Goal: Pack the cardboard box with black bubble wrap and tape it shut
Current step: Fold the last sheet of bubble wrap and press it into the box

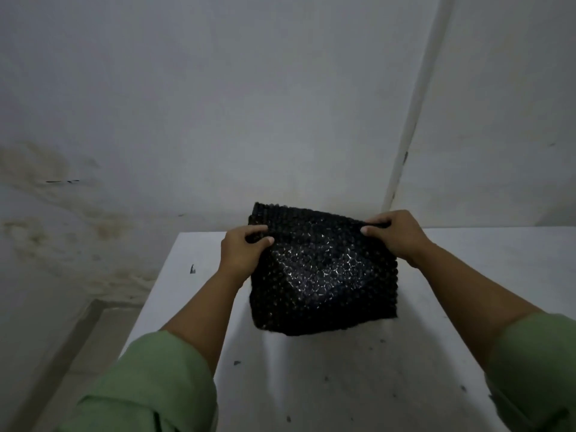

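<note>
Where white table lies bare around it: black bubble wrap, boxy, knobbly; top edge pinched by left hand and right hand.

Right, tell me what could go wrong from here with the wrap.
Both the left hand and right hand only pinch the top edge of the black bubble wrap; it may slip free and unfold. No cardboard is visible, so gaps could go unnoticed. The bundle sits toward the white table far edge, so a push might tip it off.
</note>
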